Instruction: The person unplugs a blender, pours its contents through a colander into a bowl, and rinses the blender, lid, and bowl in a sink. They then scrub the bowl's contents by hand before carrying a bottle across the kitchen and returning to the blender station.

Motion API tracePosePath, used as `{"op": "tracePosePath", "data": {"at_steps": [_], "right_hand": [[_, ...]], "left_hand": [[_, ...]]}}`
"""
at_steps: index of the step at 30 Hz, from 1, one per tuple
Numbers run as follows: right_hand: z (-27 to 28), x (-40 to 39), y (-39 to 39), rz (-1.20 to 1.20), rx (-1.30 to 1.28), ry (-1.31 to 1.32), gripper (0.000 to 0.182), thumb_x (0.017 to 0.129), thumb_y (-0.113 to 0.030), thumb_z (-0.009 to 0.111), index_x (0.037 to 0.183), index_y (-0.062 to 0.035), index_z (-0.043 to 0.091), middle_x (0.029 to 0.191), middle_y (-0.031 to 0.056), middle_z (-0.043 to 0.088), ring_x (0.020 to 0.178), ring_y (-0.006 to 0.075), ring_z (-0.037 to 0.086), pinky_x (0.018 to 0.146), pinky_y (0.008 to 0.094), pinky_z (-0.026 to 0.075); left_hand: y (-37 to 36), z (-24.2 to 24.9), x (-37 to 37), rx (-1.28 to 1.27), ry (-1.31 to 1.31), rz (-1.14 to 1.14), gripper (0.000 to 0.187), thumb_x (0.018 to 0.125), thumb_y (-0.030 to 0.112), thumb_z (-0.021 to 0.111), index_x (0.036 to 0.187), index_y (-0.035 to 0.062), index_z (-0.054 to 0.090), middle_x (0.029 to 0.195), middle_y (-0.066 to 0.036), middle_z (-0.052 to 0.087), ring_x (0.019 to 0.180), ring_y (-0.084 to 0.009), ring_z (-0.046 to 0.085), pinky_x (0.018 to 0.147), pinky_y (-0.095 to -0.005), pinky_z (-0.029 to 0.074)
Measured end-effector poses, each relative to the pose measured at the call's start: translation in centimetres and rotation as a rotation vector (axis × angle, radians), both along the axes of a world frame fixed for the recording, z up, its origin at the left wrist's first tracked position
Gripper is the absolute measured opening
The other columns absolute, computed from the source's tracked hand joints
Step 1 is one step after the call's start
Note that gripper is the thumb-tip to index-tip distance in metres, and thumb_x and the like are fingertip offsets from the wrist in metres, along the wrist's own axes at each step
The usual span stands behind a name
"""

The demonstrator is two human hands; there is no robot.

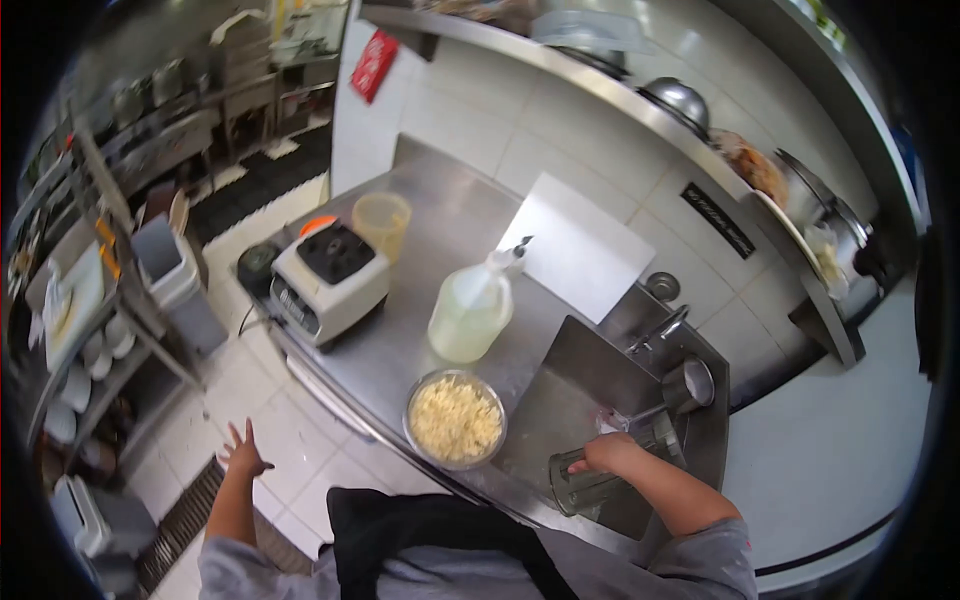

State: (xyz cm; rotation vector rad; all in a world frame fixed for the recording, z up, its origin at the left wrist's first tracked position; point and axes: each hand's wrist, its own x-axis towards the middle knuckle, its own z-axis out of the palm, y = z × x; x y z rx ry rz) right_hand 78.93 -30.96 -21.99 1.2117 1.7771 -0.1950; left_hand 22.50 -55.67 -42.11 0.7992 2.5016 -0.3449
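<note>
Your right hand (pixel 606 456) grips the clear, rounded jar (pixel 574 496) in the steel sink (pixel 588 378), its far part half hidden behind that hand and forearm, while your left hand (pixel 243 456), open with fingers spread, has free room above tiled floor (pixel 305 440) beyond the counter (pixel 420 275) edge.

left hand (pixel 242 454) splayed, lower left of the frame; right hand (pixel 606 453) curled, right of lower centre
</note>
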Motion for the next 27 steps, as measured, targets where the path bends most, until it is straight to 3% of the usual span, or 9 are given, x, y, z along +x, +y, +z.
{"op": "tracePosePath", "data": {"at_steps": [2,4,7,12,15,18,20,23,27], "right_hand": [[-0.3,-0.4,0.2,0.020,-0.083,-0.018,0.070,0.080,-0.072,0.049,0.110,-0.0123,0.069,0.113,0.0093,0.066,0.108,0.0286,0.062,0.088,0.0439,0.048],[-1.2,-0.5,0.3,0.018,-0.072,-0.040,0.067,0.080,-0.071,0.051,0.111,-0.0144,0.069,0.113,0.0086,0.066,0.108,0.0286,0.062,0.088,0.0436,0.048],[-1.9,0.2,0.8,-0.013,-0.072,-0.017,0.061,0.079,-0.068,0.055,0.112,-0.0188,0.069,0.113,0.0069,0.066,0.109,0.0282,0.061,0.088,0.0429,0.049],[-1.5,-1.3,-1.1,-0.069,0.006,0.145,0.052,0.078,-0.062,0.060,0.114,-0.0244,0.067,0.114,0.0036,0.066,0.108,0.0260,0.062,0.086,0.0424,0.049],[-2.6,-4.1,-2.2,-0.190,-0.015,0.062,0.048,0.081,-0.055,0.061,0.117,-0.0243,0.065,0.115,0.0041,0.066,0.109,0.0249,0.061,0.085,0.0425,0.050],[-2.5,-6.9,-2.4,-0.300,-0.005,-0.115,0.044,0.082,-0.048,0.064,0.119,-0.0251,0.063,0.118,0.0053,0.064,0.109,0.0258,0.061,0.088,0.0425,0.049],[-1.4,-8.6,-3.5,-0.256,0.037,-0.116,0.044,0.082,-0.047,0.065,0.120,-0.0260,0.062,0.119,0.0072,0.063,0.112,0.0277,0.059,0.091,0.0424,0.048],[-1.4,-8.6,-4.5,-0.236,0.145,-0.137,0.044,0.082,-0.045,0.066,0.120,-0.0243,0.064,0.119,0.0097,0.063,0.114,0.0301,0.057,0.097,0.0406,0.043],[-0.4,-9.2,-3.4,-0.150,0.100,-0.244,0.030,0.083,-0.038,0.064,0.100,-0.0151,0.072,0.106,0.0063,0.069,0.104,0.0228,0.062,0.097,0.0364,0.036]], "left_hand": [[1.9,0.0,-3.0,0.151,-0.111,0.048,0.120,0.061,0.036,0.087,0.151,0.0272,0.008,0.155,-0.013,-0.021,0.144,-0.0391,0.008,0.107,-0.0648,0.025],[5.1,0.5,-5.9,0.187,-0.012,-0.026,0.114,0.064,0.033,0.086,0.151,0.0268,0.013,0.156,-0.013,-0.014,0.143,-0.0388,0.010,0.107,-0.0626,0.026],[10.7,1.3,-12.0,0.464,0.082,0.022,0.102,0.069,0.025,0.082,0.150,0.0264,0.019,0.158,-0.011,-0.010,0.143,-0.0386,0.012,0.107,-0.0598,0.028],[21.8,2.0,-22.6,0.684,0.173,-0.020,0.106,0.067,0.023,0.083,0.150,0.0313,0.016,0.158,-0.011,-0.006,0.143,-0.0388,0.011,0.109,-0.0572,0.027],[27.1,2.9,-26.5,0.753,0.185,-0.259,0.114,0.062,0.023,0.086,0.150,0.0339,0.013,0.158,-0.013,-0.004,0.143,-0.0378,0.013,0.108,-0.0579,0.028],[30.2,4.2,-27.9,0.512,0.071,-0.444,0.120,0.056,0.023,0.089,0.149,0.0343,0.014,0.157,-0.015,-0.001,0.142,-0.0378,0.018,0.106,-0.0586,0.031],[31.8,2.0,-30.0,0.695,-0.245,-0.486,0.123,0.051,0.019,0.091,0.148,0.0310,0.017,0.156,-0.019,0.007,0.140,-0.0402,0.022,0.103,-0.0600,0.034],[31.4,5.5,-27.2,0.792,-0.091,-0.636,0.119,0.048,0.015,0.091,0.146,0.0270,0.025,0.152,-0.021,0.019,0.137,-0.0418,0.027,0.104,-0.0560,0.035],[31.8,5.1,-25.6,0.928,-0.108,-0.767,0.108,0.046,0.010,0.089,0.141,0.0230,0.037,0.143,-0.023,0.032,0.129,-0.0403,0.037,0.107,-0.0451,0.035]]}}
